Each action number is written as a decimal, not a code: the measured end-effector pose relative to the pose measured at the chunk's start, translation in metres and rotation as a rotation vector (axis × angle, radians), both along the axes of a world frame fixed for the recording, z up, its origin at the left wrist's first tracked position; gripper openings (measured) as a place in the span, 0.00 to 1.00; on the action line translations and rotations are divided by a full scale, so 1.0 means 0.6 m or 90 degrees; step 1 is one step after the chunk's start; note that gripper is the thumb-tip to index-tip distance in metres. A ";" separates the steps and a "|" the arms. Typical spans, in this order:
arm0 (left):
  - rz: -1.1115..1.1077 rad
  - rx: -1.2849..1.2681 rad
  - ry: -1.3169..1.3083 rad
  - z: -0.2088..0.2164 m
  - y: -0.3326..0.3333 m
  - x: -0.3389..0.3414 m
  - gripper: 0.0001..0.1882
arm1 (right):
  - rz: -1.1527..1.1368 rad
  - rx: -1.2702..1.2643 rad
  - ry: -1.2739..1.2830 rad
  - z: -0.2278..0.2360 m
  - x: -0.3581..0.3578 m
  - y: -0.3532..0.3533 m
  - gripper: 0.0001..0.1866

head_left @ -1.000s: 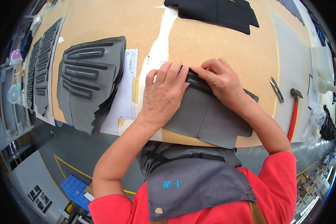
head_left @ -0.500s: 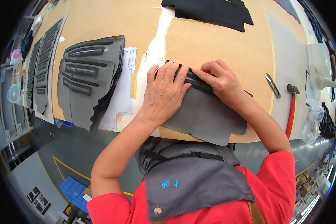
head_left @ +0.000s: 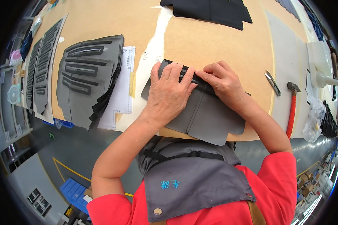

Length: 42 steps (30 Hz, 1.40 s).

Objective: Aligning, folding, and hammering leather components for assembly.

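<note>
A dark grey sheet-material panel [head_left: 210, 120] with a seam down it lies at the table's near edge, one notched corner reaching past that edge. Along its upper part runs a black strip [head_left: 203, 87]. My left hand [head_left: 169, 92] rests flat on the panel's upper left, fingers spread over the material. Close beside it, my right hand [head_left: 225, 83] is closed in a pinch on the strip, thumb against forefinger. The fingertips partly hide what they grip.
Left of my hands sits a stack of grey panels with black-framed slots [head_left: 90, 71], beside a drawn paper sheet [head_left: 124, 90]. Rightward lie thread snips [head_left: 273, 83], a red-handled hammer [head_left: 292, 108] and a clear plastic bag [head_left: 314, 122]. Black panels [head_left: 210, 11] lie at the far side.
The panel's upper left part now shows beyond my left hand, where it was hidden or folded before. My right hand keeps its pinch, with the fingers shifted slightly.
</note>
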<state>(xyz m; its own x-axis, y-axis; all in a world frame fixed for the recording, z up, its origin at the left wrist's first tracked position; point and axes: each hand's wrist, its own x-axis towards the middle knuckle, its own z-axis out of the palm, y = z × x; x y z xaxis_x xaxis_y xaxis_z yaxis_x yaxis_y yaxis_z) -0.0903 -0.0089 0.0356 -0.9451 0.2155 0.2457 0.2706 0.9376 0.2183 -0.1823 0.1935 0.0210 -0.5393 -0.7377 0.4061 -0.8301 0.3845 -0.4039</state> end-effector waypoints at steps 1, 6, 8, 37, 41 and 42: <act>-0.003 -0.017 0.012 0.001 0.001 -0.001 0.23 | 0.004 0.006 0.005 0.003 -0.001 0.000 0.13; -0.035 0.022 0.013 -0.006 0.005 -0.002 0.24 | -0.148 -0.032 -0.318 0.028 0.005 0.007 0.09; -0.038 0.039 -0.004 -0.007 0.005 0.002 0.25 | -0.182 -0.027 -0.407 0.028 0.009 0.010 0.09; -0.059 0.066 -0.025 -0.007 0.025 0.010 0.26 | -0.045 -0.022 -0.071 0.010 0.030 0.045 0.15; -0.063 0.072 -0.038 -0.007 0.021 0.012 0.25 | -0.008 -0.005 -0.032 0.006 0.029 0.050 0.19; -0.071 0.059 -0.033 -0.007 0.020 0.014 0.26 | 0.010 0.007 -0.013 0.007 0.031 0.051 0.20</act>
